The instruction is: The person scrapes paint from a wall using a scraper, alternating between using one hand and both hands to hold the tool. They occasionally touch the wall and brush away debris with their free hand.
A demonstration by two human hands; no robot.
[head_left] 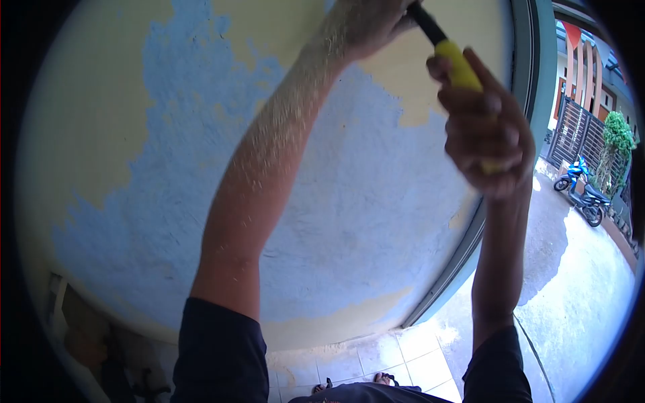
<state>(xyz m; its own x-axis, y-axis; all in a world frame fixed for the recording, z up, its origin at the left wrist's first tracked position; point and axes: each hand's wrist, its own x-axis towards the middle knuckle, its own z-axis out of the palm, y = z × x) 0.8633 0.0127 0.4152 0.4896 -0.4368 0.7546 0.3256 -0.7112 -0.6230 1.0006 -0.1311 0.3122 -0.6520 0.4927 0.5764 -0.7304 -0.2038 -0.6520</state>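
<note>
While the right hand [487, 134] grips the yellow-handled tool [455, 62] low on its grip, fingers curled tight, the left hand [366, 23] clamps its black shaft just above, up against the wall [101, 121] near its right edge, where blue paint [349, 201] patches the cream beside a grey door frame [534, 67].

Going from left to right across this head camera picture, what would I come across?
Blue-patched wall → left hand → right hand, both hands gripping a yellow-handled tool → blue motorbike → green bush.
</note>
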